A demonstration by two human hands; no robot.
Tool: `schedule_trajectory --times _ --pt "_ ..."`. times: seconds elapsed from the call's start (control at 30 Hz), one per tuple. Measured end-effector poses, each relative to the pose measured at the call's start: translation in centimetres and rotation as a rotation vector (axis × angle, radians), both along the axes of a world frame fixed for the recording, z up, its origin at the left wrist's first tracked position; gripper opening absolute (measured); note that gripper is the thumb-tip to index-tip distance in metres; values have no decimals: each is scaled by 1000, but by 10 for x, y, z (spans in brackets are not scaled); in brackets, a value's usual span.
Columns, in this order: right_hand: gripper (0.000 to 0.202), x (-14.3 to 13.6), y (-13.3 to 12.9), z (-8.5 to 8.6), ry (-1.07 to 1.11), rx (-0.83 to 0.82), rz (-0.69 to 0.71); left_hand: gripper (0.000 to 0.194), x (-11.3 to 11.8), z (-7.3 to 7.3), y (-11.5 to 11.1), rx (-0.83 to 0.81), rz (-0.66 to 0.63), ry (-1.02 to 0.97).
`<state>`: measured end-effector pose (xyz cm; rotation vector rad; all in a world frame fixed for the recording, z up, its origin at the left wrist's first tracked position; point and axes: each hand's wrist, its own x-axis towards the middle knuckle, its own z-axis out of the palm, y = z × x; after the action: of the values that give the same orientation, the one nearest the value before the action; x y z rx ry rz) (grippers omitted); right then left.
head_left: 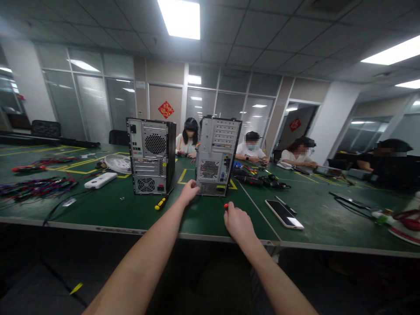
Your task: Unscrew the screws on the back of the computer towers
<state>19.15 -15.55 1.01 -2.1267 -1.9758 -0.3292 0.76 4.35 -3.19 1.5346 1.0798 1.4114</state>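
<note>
Two computer towers stand upright with their back panels facing me. At the lower left edge of the right computer tower (213, 148), my left hand (190, 193) is closed, its fingers against the case. My right hand (239, 222) is wrapped round a screwdriver (226, 206); only its red handle end shows plainly, pointing toward the bottom of that tower. Whether its tip touches the case I cannot tell. To the left is the other computer tower (151, 159), with a yellow-and-black screwdriver (161, 203) lying before it. A few tiny metal pieces (122, 199) lie further left.
On the green table (108, 214) are a white power bank-like box (100, 180), a white round basket (118, 163), bundled wires (36, 186), a phone (284, 214) and black cables (262, 179). Several people sit across and to the right. The table's front edge runs below my hands.
</note>
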Motion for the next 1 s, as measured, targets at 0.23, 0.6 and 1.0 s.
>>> schedule_trajectory --times 0.23,0.6,1.0 --pt "27 -3 -2 2 162 -21 -61 15 0 3 -4 -10 1 0" --pt "21 -3 0 -2 304 -10 -177 15 0 3 -3 -6 -7 -4" --pt "30 -9 -9 -3 135 6 -152 15 0 3 -2 -5 0 -9"
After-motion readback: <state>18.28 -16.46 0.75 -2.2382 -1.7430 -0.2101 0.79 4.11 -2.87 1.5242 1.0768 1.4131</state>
